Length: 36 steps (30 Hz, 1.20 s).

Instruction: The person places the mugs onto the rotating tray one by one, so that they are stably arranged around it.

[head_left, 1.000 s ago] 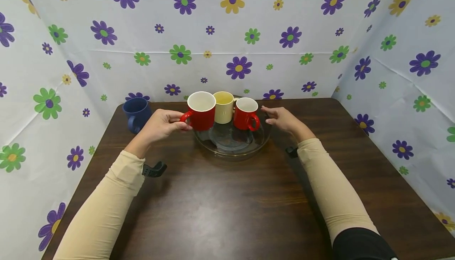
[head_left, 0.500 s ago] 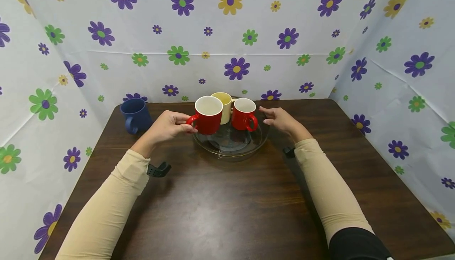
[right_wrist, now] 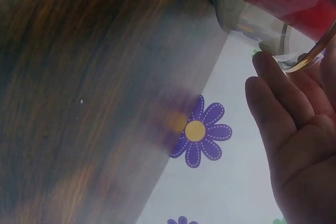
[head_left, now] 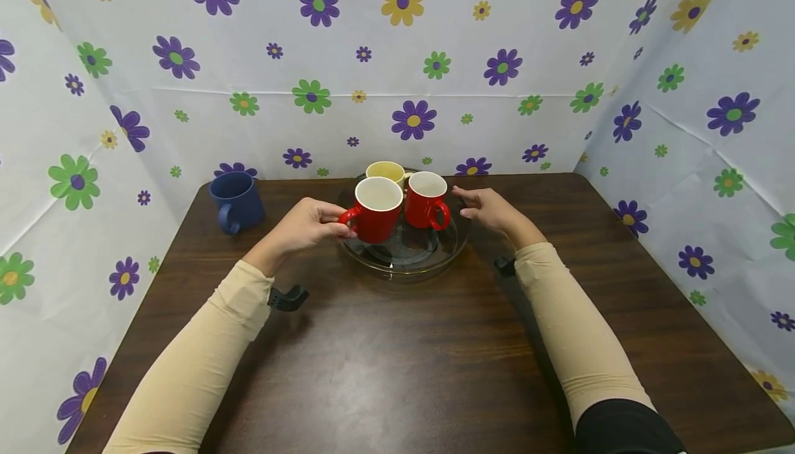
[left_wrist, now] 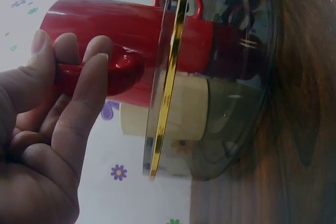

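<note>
Head view alone shows the blue mug (head_left: 242, 204). The left hand (head_left: 304, 225) pinches the big red mug (head_left: 377, 223) by its handle over the glass dish (head_left: 406, 261). Right wrist view shows the right hand (right_wrist: 304, 135), fingers loose, near the dish's rim.

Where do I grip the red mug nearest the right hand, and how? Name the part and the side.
By the handle, probably in a pinch, coming from the near right. The nearest red mug stands upright with its handle jutting that way, toward the right hand's side; the yellow mug and larger red mug crowd its left.
</note>
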Motion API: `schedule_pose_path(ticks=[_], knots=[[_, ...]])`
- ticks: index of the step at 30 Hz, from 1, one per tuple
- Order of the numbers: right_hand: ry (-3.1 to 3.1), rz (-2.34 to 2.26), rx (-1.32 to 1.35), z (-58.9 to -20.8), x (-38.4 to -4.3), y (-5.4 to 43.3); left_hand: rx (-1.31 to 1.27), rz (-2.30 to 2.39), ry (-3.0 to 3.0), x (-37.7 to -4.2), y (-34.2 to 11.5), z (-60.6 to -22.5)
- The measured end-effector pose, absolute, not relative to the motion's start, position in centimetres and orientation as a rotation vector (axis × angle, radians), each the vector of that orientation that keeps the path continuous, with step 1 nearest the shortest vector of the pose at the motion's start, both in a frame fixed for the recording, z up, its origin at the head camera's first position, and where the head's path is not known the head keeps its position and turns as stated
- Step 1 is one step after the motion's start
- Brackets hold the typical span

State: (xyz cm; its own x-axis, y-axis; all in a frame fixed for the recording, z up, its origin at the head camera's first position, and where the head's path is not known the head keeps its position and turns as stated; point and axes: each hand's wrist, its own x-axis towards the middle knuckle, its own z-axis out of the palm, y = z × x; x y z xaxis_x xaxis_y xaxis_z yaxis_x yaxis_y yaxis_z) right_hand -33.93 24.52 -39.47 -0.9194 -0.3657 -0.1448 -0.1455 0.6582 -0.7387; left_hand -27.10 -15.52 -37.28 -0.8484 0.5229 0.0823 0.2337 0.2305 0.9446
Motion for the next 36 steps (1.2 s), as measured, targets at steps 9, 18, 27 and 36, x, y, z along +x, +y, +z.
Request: schedule_pose_path(ticks=[9, 18, 27, 36], knots=[[2.601, -1.117, -0.4, -39.4, -33.9, 24.5, 0.681, 1.607, 2.231, -27.5, -14.5, -37.3], [2.624, -1.089, -0.416, -39.4, -34.0, 24.5, 0.701, 1.61, 2.201, -27.7, -13.6, -37.3], [2.62, -1.108, -0.395, -39.4, -33.9, 24.4, 0.726, 1.536, 2.212, -27.9, -12.8, -37.4], [2.633, -1.078, -0.382, -39.5, -33.9, 24.2, 0.723, 1.472, 2.217, -28.1, -12.4, -37.8]])
